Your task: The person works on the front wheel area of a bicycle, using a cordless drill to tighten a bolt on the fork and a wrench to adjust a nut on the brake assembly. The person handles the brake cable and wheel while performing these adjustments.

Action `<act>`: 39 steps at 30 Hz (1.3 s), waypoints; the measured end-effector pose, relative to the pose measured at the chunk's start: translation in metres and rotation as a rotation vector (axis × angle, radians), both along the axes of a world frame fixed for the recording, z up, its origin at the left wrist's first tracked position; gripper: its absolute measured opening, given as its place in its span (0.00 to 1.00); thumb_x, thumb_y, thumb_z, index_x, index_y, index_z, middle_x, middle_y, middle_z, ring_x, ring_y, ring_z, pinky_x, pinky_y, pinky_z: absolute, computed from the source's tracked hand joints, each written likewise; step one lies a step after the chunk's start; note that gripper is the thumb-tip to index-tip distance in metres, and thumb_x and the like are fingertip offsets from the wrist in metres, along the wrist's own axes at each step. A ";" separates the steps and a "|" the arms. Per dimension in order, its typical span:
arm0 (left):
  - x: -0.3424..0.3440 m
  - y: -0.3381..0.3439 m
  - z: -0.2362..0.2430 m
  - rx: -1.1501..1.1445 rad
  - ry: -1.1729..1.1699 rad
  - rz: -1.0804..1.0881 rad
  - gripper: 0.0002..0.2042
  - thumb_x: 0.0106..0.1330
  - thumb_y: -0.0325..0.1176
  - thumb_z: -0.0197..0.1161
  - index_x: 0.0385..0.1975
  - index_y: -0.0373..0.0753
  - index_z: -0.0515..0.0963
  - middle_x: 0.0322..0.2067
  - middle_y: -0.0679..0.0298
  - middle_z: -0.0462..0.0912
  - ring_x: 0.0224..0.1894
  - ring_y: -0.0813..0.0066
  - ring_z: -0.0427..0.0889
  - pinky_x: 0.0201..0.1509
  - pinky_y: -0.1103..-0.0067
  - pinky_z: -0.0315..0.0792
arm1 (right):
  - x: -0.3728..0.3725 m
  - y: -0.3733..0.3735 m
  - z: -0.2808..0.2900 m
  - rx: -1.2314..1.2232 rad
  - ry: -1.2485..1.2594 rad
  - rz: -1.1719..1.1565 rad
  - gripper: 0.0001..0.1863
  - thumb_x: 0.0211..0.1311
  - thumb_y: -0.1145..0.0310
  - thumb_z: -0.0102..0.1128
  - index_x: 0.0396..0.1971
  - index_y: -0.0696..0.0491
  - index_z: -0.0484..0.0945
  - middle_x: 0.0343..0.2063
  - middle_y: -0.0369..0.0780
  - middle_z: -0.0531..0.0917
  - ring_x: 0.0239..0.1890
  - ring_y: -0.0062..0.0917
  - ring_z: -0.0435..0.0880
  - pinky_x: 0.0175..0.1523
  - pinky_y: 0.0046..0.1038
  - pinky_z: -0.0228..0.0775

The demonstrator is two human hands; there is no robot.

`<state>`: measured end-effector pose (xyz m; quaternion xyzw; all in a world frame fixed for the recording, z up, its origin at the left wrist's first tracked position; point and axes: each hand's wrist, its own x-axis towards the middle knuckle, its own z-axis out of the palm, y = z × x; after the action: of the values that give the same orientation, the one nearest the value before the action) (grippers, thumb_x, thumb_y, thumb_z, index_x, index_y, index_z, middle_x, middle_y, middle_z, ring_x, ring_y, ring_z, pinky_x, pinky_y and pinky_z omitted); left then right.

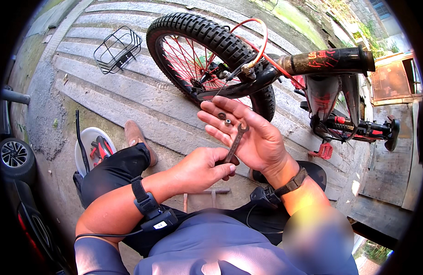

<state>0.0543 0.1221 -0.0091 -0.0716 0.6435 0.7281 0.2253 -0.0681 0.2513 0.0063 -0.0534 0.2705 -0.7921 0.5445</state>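
My left hand [211, 167] is closed on the handle of an open-ended wrench [235, 143], whose jaw end lies over my right palm. My right hand [257, 137] faces palm up with fingers stretched out, cradling a small dark washer-like piece [222, 116] and a small silver nut [228, 122]. Just beyond my fingertips is the front fork [262, 82] of a bicycle lying on its side, with a knobby tyre [197, 23], red spokes and red cables.
A black wire basket [122, 46] lies on the ridged concrete. At left are a white bowl [83, 146] of tools and a car wheel [16, 156]. A T-shaped metal tool [207, 190] lies between my legs. Wooden boards [386, 169] stand at right; the bike's red pedal [325, 151] is nearer.
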 end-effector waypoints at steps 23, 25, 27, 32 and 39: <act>0.025 -0.137 0.088 -0.524 0.432 0.623 0.13 0.75 0.33 0.54 0.51 0.34 0.78 0.37 0.63 0.84 0.39 0.77 0.82 0.46 0.81 0.74 | 0.000 -0.006 0.002 0.143 0.063 0.057 0.28 0.60 0.85 0.39 0.63 0.62 0.65 0.64 0.52 0.71 0.68 0.42 0.70 0.70 0.40 0.67; 0.030 -0.162 0.097 -0.568 0.569 0.829 0.15 0.76 0.37 0.53 0.51 0.32 0.78 0.39 0.61 0.86 0.38 0.78 0.84 0.46 0.83 0.74 | -0.003 -0.003 -0.001 0.150 0.069 0.052 0.28 0.60 0.85 0.39 0.62 0.61 0.66 0.64 0.52 0.71 0.67 0.42 0.71 0.70 0.39 0.68; 0.051 -0.188 0.100 -0.503 0.609 0.943 0.16 0.76 0.39 0.54 0.53 0.33 0.77 0.41 0.62 0.86 0.40 0.78 0.84 0.46 0.82 0.74 | -0.002 -0.005 -0.002 0.140 0.058 0.059 0.27 0.60 0.85 0.39 0.62 0.61 0.66 0.63 0.52 0.71 0.67 0.42 0.72 0.69 0.39 0.69; 0.136 -0.231 0.033 -0.304 0.308 1.093 0.14 0.76 0.39 0.56 0.52 0.36 0.77 0.39 0.65 0.85 0.37 0.80 0.82 0.44 0.84 0.72 | 0.000 -0.015 -0.008 0.182 0.028 0.095 0.27 0.61 0.85 0.40 0.62 0.60 0.67 0.64 0.52 0.71 0.67 0.43 0.72 0.69 0.39 0.69; 0.252 -0.188 -0.170 -0.585 -0.270 0.969 0.09 0.69 0.32 0.63 0.43 0.34 0.80 0.34 0.64 0.84 0.35 0.79 0.81 0.40 0.81 0.75 | 0.005 -0.020 -0.022 0.296 0.055 0.069 0.27 0.59 0.82 0.48 0.61 0.59 0.70 0.62 0.53 0.74 0.65 0.47 0.74 0.67 0.40 0.71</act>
<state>0.3063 -0.0660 -0.1792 -0.5093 0.6773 0.5244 -0.0828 -0.0629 0.2312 -0.0156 -0.0033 0.3972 -0.7225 0.5659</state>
